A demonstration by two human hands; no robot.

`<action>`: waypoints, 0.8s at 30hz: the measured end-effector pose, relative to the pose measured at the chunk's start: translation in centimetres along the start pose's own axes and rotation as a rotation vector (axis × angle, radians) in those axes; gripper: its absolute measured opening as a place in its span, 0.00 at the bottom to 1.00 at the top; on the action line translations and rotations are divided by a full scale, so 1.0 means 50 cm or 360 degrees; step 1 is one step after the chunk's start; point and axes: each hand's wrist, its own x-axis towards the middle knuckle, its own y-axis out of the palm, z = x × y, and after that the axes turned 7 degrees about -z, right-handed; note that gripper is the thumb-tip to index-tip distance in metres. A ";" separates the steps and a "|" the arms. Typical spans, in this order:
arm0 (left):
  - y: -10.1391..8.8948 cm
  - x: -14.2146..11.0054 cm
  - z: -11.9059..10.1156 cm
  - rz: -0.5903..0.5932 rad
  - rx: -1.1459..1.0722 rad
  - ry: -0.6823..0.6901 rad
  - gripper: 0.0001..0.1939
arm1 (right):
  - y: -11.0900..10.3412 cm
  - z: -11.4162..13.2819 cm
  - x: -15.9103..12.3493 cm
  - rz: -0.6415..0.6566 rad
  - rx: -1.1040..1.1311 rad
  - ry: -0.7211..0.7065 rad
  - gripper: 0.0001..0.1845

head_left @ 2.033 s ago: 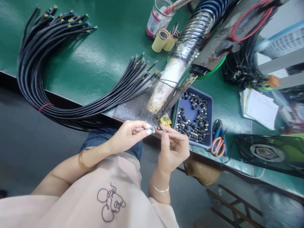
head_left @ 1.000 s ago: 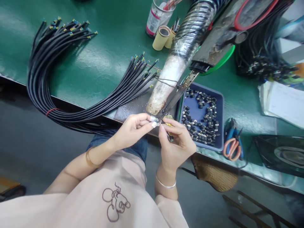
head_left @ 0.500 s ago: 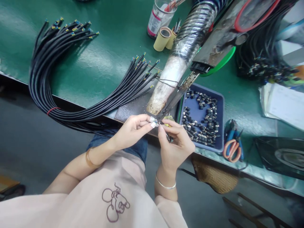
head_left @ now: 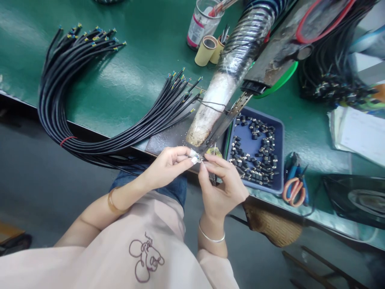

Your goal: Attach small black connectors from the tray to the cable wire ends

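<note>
My left hand (head_left: pixel 173 163) is closed in a pinch, with white covers on the thumb and index fingertips. Between them is a small cable end (head_left: pixel 197 157) with fine coloured wires, partly hidden by the fingers. My right hand (head_left: pixel 223 181) is also pinched, its fingertips meeting the left ones. It grips a thin silvery strand that looks like solder wire (head_left: pixel 214 181). Just above both hands is the lower end of a mounted soldering iron (head_left: pixel 212 137); whether its tip touches the wires I cannot tell. A yellow spool (head_left: pixel 214 151) sits behind my right fingers.
A wrapped hose (head_left: pixel 207 106) slants down beside the iron. Left lies a bundle of black cables (head_left: pixel 57 100) with stripped ends. Right are a blue tray (head_left: pixel 280 160) of small black connectors, orange-handled pliers (head_left: pixel 293 192) and papers (head_left: pixel 361 130). Behind stand a plastic cup (head_left: pixel 197 28) and cardboard tubes (head_left: pixel 205 50).
Since two seconds ago the view has shifted, and my hands have come closer together, nearer the iron's end. In the last half second my right fingers have shifted slightly; the left hand stays nearly still.
</note>
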 end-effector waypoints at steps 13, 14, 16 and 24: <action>-0.010 -0.029 0.013 -0.0025 0.0431 0.0221 0.11 | -0.003 0.005 -0.007 -0.0096 0.0113 0.0386 0.06; -0.011 -0.030 0.012 0.0021 0.0448 0.0234 0.11 | -0.004 0.004 -0.003 -0.0014 0.0195 0.0516 0.07; -0.014 -0.029 0.010 0.0077 0.0434 0.0223 0.13 | -0.009 0.004 0.005 0.0197 0.0381 0.0722 0.09; -0.016 -0.026 0.011 0.0008 0.0337 0.0200 0.13 | -0.021 0.023 -0.008 -0.0024 0.0294 0.0507 0.05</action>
